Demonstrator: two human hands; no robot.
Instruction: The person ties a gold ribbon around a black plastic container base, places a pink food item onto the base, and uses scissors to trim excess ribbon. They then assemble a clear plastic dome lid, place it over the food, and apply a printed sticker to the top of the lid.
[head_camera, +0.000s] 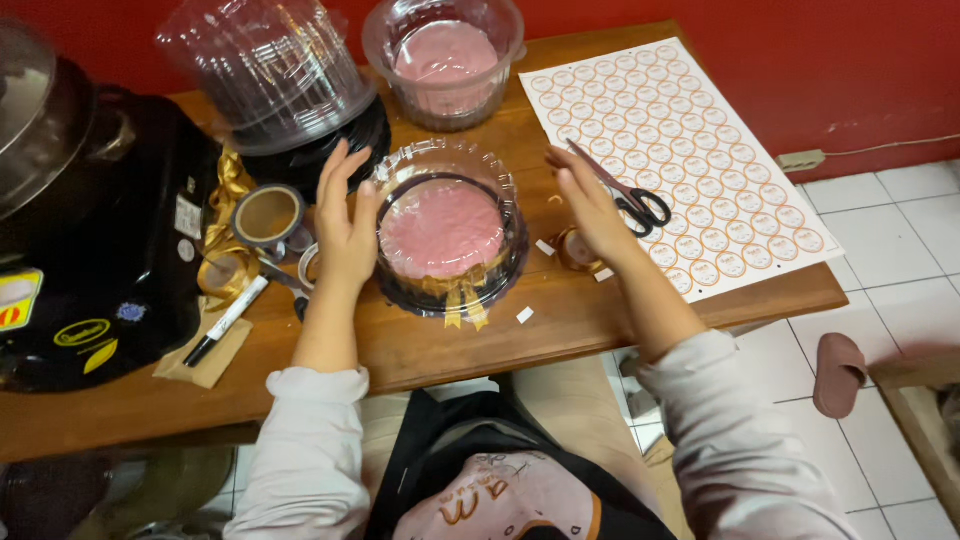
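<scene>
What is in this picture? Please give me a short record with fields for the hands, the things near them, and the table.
left hand: open, fingers against the side of the clear-lidded cake container
right hand: open, just right of the container, not clearly touching
container: pink cake inside, gold ribbon bow at front
scissors: lying on the sticker sheet
tape rolls: left of the left hand
table: wooden
</scene>
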